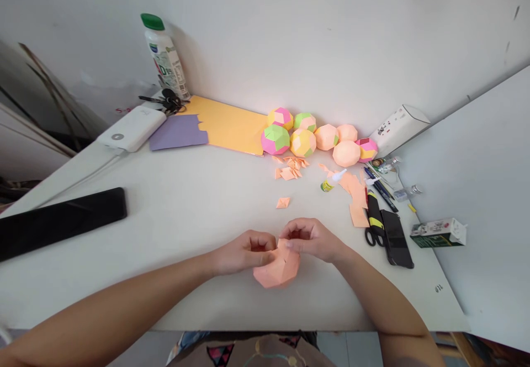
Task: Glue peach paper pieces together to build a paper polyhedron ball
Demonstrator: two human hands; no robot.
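A peach faceted paper ball [276,273] is between my two hands near the front of the table. My left hand [248,252] grips its upper left side, fingers curled and thumb pressed on the paper. With thumb and fingers pinched, my right hand [311,239] holds a raised flap at the top of the ball. Just beyond my hands lies a single folded peach paper piece [283,203]. Farther back is a small pile of similar peach pieces [291,168]. A glue bottle [327,184] with a white nozzle lies to their right.
Several finished paper balls [304,142] line the wall. Peach paper scraps [358,212], black scissors [375,218] and a phone [397,238] lie right, near a drink carton [439,233]. Orange card [232,124], a white power bank [131,128], a bottle [165,58] and a long black device [62,221] are left.
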